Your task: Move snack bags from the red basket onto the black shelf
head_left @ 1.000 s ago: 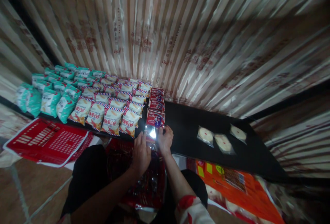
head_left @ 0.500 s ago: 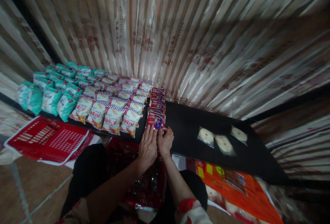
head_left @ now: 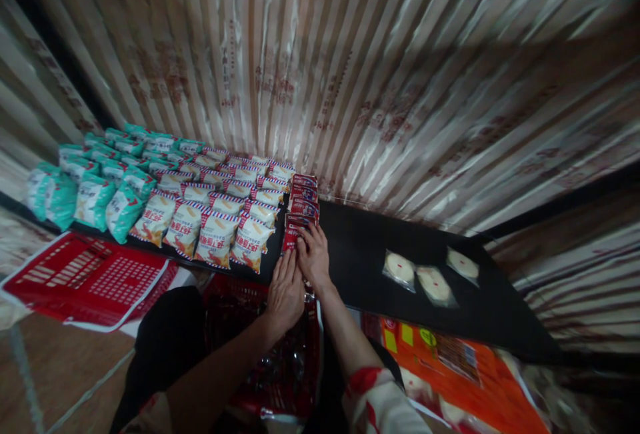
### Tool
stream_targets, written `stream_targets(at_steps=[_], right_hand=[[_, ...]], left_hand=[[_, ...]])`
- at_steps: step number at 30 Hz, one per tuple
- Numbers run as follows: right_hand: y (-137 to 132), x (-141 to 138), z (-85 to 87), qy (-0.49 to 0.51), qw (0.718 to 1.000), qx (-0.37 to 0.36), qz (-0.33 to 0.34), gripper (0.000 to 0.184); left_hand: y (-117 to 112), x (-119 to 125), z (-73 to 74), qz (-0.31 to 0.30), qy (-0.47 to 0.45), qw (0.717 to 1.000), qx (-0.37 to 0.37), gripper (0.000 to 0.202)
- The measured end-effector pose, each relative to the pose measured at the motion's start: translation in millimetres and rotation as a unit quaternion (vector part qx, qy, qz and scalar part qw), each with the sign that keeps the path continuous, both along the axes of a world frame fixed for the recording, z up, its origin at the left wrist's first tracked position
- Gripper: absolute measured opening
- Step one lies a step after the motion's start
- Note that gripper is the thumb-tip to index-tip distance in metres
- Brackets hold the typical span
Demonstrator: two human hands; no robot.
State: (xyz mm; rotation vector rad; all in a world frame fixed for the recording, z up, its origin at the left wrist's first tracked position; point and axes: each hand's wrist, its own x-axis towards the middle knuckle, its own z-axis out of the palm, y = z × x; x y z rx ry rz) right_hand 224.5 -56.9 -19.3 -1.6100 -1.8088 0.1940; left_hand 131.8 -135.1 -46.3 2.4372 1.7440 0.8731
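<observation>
A column of overlapping dark red snack packets (head_left: 303, 197) lies on the black shelf board (head_left: 353, 241). My left hand (head_left: 286, 293) rests flat at the near end of the column, fingers straight and close together, touching the front packet's lower edge. On top of that front packet (head_left: 291, 237) lies my right hand (head_left: 315, 255), its fingers stretched out and covering most of the packet. Left of the column stand rows of white snack bags (head_left: 216, 237) with red-and-blue striped tops.
Teal bags (head_left: 94, 201) stand further left. Several clear-wrapped round pale items (head_left: 400, 267) lie on the board's right side. A red basket (head_left: 95, 281) sits below left, another red basket (head_left: 260, 394) between my knees, and an orange package (head_left: 450, 367) below right. A pleated curtain (head_left: 300, 54) hangs behind.
My right hand has moved forward from the front packet's near right corner to lie over it. My left hand stays at the near edge. The view has shifted slightly.
</observation>
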Motion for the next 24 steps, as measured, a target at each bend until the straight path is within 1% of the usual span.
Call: stream_targets(at_steps=[2,4,7,10,16,24], right_hand=[[10.5,-0.7,2.2,-0.042,0.998,-0.03,0.034,0.036],[16.8,-1.1,2.6,-0.085,0.994,-0.056,0.047,0.037],[19.8,-1.1,1.6,-0.138,0.986,-0.079,0.051,0.04],[19.1,-1.3,0.6,-0.169,0.981,-0.091,0.043,0.04],[18.7,-2.5,1.4,-0.193,0.974,-0.111,0.03,0.041],[17.2,-4.3,1.3,-0.178,0.976,-0.124,0.019,0.041]], left_hand=[[-0.4,-0.5,-1.5,-0.003,0.006,1.0,0.0,0.052],[-0.5,-1.4,-3.1,-0.01,0.01,1.0,0.0,0.051],[-0.3,-2.9,-5.7,-0.015,0.015,1.0,-0.003,0.049],[0.1,-3.9,-8.2,-0.017,0.022,1.0,-0.005,0.048],[0.0,-4.1,-7.2,-0.021,0.015,1.0,-0.011,0.048],[-0.9,-3.6,-4.1,-0.022,0.004,0.999,-0.035,0.052]])
